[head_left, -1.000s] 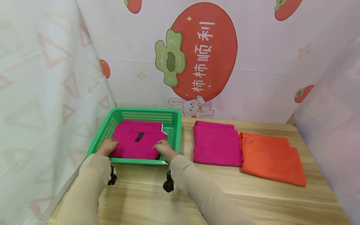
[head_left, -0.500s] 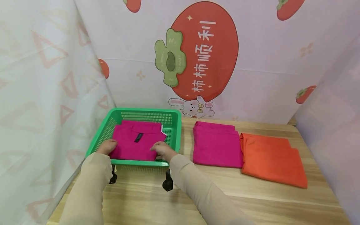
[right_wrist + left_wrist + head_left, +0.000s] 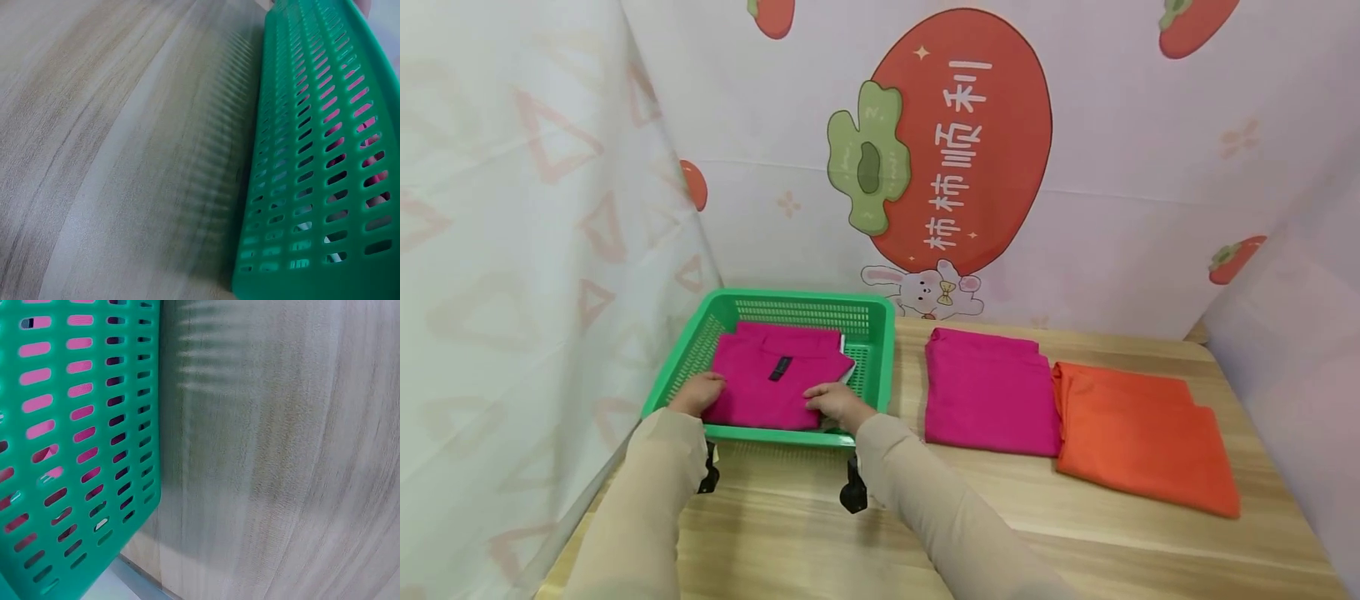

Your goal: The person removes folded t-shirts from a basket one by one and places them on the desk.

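Note:
A folded magenta T-shirt [image 3: 775,392] with a black neck label lies in a green plastic basket [image 3: 805,296] at the left of the head view. My left hand [image 3: 697,393] grips its near left edge, and my right hand [image 3: 837,402] pinches the near right edge. Both hands reach in over the basket's front rim. A bit of white shows under the shirt's right side. The wrist views look at the basket's slotted front wall [image 3: 81,425], [image 3: 312,150] from outside, with pink cloth behind the slots. Most of both hands is hidden there.
Right of the basket, a folded magenta garment [image 3: 988,396] lies on the wooden table [image 3: 805,542]. A folded orange garment [image 3: 1142,437] sits against its right side. A printed curtain [image 3: 760,208] hangs behind, and white fabric [image 3: 512,292] closes off the left.
The head view has shifted slightly, moving everything a little to the right in it. My right hand has shifted slightly at the shirt's near right edge; my left hand stays at the left edge.

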Demonstrator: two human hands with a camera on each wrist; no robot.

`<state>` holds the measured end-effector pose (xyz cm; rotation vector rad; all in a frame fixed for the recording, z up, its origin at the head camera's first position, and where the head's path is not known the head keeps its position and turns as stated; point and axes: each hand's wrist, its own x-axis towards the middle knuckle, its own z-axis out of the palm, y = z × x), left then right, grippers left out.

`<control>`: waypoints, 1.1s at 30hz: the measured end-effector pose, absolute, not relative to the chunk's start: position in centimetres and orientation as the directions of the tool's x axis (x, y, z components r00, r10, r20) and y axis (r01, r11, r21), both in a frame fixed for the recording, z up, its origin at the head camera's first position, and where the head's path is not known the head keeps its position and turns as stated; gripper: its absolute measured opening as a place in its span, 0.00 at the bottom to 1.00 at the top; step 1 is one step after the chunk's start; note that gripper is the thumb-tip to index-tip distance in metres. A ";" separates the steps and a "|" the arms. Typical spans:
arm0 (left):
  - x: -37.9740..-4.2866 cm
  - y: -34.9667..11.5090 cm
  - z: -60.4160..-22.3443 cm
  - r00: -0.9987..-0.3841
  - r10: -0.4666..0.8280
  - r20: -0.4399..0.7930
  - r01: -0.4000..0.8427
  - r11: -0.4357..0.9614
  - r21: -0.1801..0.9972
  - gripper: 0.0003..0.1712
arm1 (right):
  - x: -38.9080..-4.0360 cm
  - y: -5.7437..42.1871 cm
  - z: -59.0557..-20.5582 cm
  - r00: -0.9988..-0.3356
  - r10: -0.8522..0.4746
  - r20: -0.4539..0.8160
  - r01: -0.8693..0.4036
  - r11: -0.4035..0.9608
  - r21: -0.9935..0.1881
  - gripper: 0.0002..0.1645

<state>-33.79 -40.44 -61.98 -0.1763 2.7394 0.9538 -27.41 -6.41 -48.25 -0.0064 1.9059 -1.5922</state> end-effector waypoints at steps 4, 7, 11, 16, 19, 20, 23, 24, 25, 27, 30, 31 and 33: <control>-33.6 -39.4 -61.9 -0.970 -0.021 -0.243 -0.166 0.787 0.594 0.24 | -27.4 -6.2 -48.5 -0.849 -0.293 -0.440 0.371 0.261 -0.891 0.15; -32.0 -36.5 -57.7 -0.920 0.002 -0.393 -0.260 0.746 0.613 0.31 | -27.5 -6.0 -48.6 -0.875 -0.232 -0.425 0.365 0.259 -0.894 0.19; -29.0 -32.1 -50.8 -0.876 0.023 -0.483 -0.343 0.674 0.655 0.36 | -27.5 -5.8 -48.7 -0.888 -0.199 -0.415 0.357 0.271 -0.894 0.21; -27.1 -30.3 -48.1 -0.890 -0.013 -0.456 -0.347 0.668 0.658 0.31 | -27.3 -5.8 -48.4 -0.857 -0.234 -0.459 0.409 0.234 -0.882 0.24; -27.0 -30.3 -48.2 -0.902 -0.015 -0.431 -0.331 0.664 0.670 0.32 | -27.4 -5.9 -48.5 -0.836 -0.261 -0.483 0.434 0.224 -0.873 0.28; -27.0 -30.2 -48.2 -0.901 -0.011 -0.434 -0.329 0.670 0.665 0.33 | -27.4 -5.9 -48.5 -0.833 -0.270 -0.483 0.435 0.222 -0.873 0.29; -26.8 -29.9 -47.7 -0.898 0.008 -0.439 -0.309 0.698 0.645 0.36 | -27.4 -5.9 -48.5 -0.831 -0.281 -0.480 0.431 0.222 -0.875 0.30; -26.8 -29.7 -47.6 -0.899 0.008 -0.438 -0.306 0.705 0.640 0.36 | -27.4 -5.9 -48.5 -0.831 -0.280 -0.481 0.432 0.219 -0.875 0.29; -26.8 -29.5 -47.5 -0.902 0.004 -0.431 -0.301 0.710 0.637 0.36 | -27.3 -6.0 -48.4 -0.837 -0.276 -0.473 0.426 0.216 -0.879 0.28; -26.8 -29.5 -47.6 -0.921 0.007 -0.389 -0.264 0.722 0.639 0.34 | -27.3 -6.0 -48.2 -0.844 -0.275 -0.460 0.411 0.217 -0.885 0.27; -27.0 -29.5 -47.9 -0.944 0.026 -0.330 -0.203 0.741 0.640 0.28 | -27.4 -6.0 -48.1 -0.855 -0.272 -0.442 0.389 0.229 -0.892 0.27; -27.0 -29.5 -48.0 -0.948 0.037 -0.316 -0.182 0.752 0.634 0.27 | -27.4 -6.0 -48.0 -0.860 -0.272 -0.432 0.375 0.237 -0.896 0.27; -27.2 -29.5 -48.1 -0.954 0.056 -0.296 -0.147 0.770 0.621 0.24 | -27.5 -5.9 -47.9 -0.869 -0.277 -0.409 0.345 0.253 -0.904 0.28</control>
